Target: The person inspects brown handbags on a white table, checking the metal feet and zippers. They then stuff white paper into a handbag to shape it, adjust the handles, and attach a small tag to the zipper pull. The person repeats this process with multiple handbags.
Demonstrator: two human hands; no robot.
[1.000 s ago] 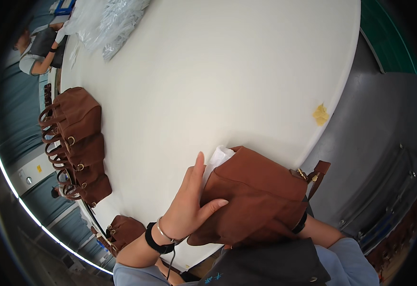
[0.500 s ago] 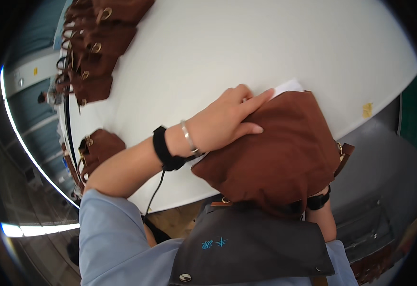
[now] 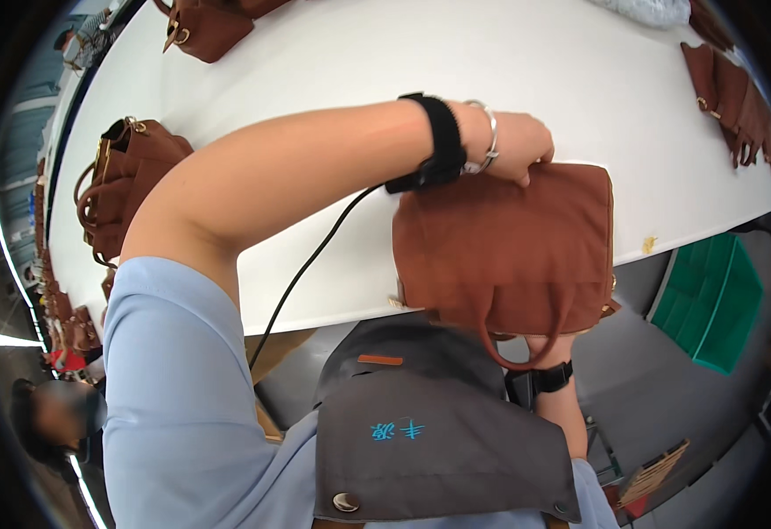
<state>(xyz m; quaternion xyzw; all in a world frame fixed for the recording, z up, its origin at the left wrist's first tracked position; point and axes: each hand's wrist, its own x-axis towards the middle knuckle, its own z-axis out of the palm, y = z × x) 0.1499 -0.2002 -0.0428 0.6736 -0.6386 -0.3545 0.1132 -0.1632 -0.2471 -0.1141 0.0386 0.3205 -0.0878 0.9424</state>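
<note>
One broad white worktop [image 3: 333, 57] spreads right across, one green plastic bin [image 3: 711, 300] on the floor at right. One brown smooth-sided handbag [image 3: 509, 229] is at the worktop's near edge, one arched handle [image 3: 526, 363] showing! A second brown handbag [image 3: 143, 163] stands left; the cropped brown bags [image 3: 214, 33] up top defy counting. Two hands: the left hand [image 3: 522, 145] pinching the far edge, the right hand [image 3: 553, 346] mostly hidden, grip impossible to tell. Two black wrist straps [image 3: 445, 132], one silver bracelet [image 3: 493, 153], one yellow patch [image 3: 649, 244].
</note>
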